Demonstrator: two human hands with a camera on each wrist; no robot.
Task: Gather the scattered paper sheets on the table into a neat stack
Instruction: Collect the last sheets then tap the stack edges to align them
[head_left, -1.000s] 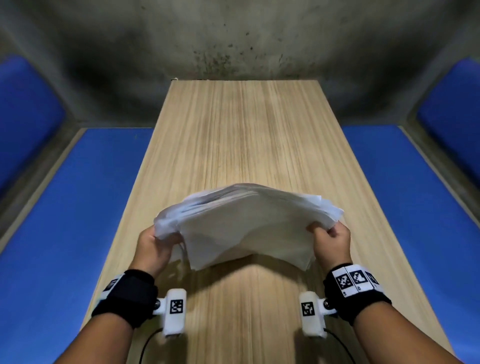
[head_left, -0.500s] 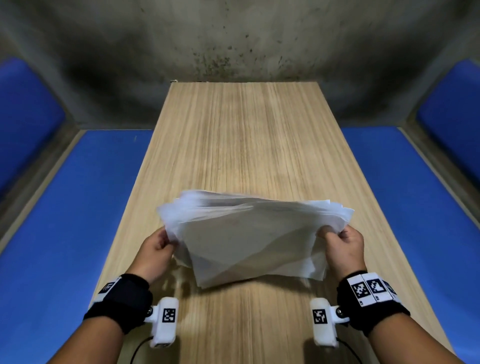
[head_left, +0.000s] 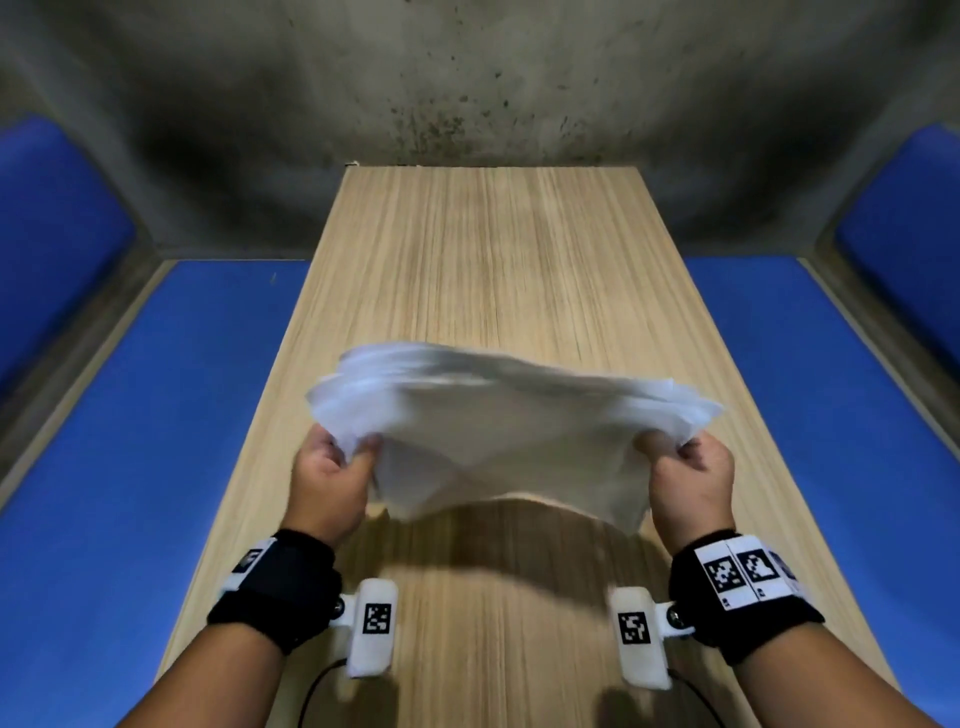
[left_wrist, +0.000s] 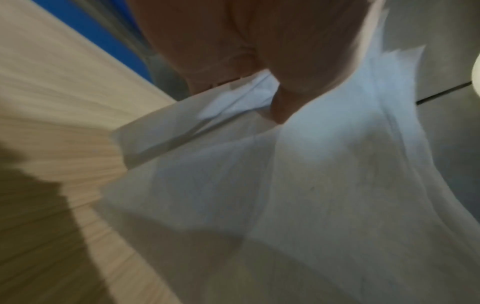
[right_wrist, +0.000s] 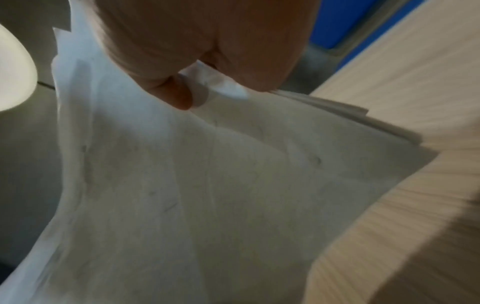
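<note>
A bundle of several white paper sheets (head_left: 509, 426) hangs above the near half of the wooden table (head_left: 493, 249), its edges uneven and fanned. My left hand (head_left: 332, 467) grips the bundle's left side, thumb on the near face. My right hand (head_left: 685, 467) grips the right side the same way. The sheets' lower edge is off the table and casts a shadow below. In the left wrist view my thumb (left_wrist: 283, 111) presses into the paper (left_wrist: 311, 185). In the right wrist view my thumb (right_wrist: 179, 96) pinches the sheets (right_wrist: 207, 185). Both views are blurred.
The long narrow table runs away from me toward a grey concrete wall (head_left: 467, 78). Blue padded surfaces (head_left: 130, 441) lie on both sides of the table. No loose sheets show on the tabletop.
The bundle dropped toward the table half a second ago and is now lifted again, with its lower edge off the surface. Both hands kept their grip.
</note>
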